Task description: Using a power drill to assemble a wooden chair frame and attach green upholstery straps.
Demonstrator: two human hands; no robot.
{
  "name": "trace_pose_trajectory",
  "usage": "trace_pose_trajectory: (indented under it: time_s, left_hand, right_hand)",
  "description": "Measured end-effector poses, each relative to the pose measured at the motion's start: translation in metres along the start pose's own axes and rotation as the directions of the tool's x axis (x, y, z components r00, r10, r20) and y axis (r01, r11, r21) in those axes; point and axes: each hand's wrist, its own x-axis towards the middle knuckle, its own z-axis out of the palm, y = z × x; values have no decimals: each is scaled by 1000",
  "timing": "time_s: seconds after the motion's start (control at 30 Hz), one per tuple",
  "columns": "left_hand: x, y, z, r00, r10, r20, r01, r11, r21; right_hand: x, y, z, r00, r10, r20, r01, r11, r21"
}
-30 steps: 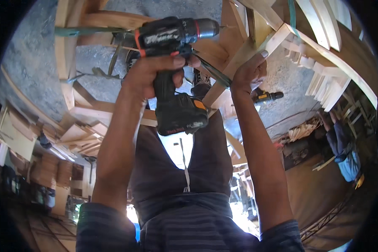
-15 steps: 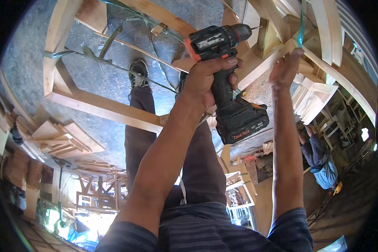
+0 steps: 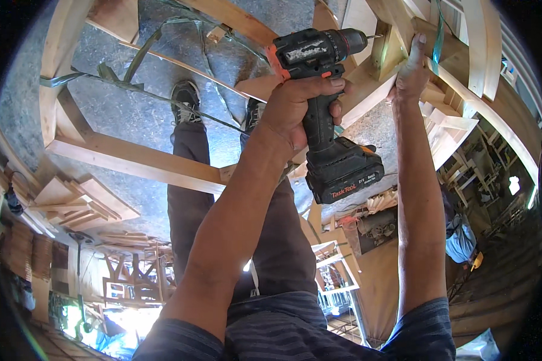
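Note:
My left hand [image 3: 310, 105] is wrapped round the handle of a black and orange cordless drill [image 3: 343, 144]. The drill lies level, its thin bit pointing right at a corner joint of a pale wooden frame [image 3: 129, 157]; whether the tip touches wood I cannot tell. At that joint my right hand [image 3: 412, 78] grips a wooden rail [image 3: 373, 99], thumb up along the upright and the other fingers mostly hidden behind. A green plastic strap [image 3: 438, 45] hangs just right of this hand. Another dark green strap [image 3: 129, 84] is tied across the frame on the left.
My shoes [image 3: 185, 99] stand on the concrete floor inside the frame. Offcut boards [image 3: 84, 201] are piled at left. More curved wooden parts [image 3: 494, 114] rise at right. A person in blue [image 3: 461, 240] is partly hidden beyond my right arm.
My right hand has moved up and closed round the rail at the joint, thumb raised. The view has shifted slightly, sliding the frame left. The drill stays in my left hand.

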Motion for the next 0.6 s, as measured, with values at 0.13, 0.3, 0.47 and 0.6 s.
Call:
trace_pose_trajectory:
  time_s: [0.13,0.3,0.47,0.6]
  left_hand:
    - [1,5,1,1000,3,4,-3,999,34]
    - [5,27,1,1000,-23,18,20,987,159]
    - [10,46,4,996,-84,33,72,958,277]
    - [10,55,9,995,-104,4,98,943,318]
  right_hand:
    - [1,1,-1,1000,-17,8,17,1000,-9]
    - [-1,1,1,999,-53,14,53,998,-21]
    - [-2,1,3,996,-84,20,84,996,3]
    - [-2,0,1,998,-67,1,67,998,-14]
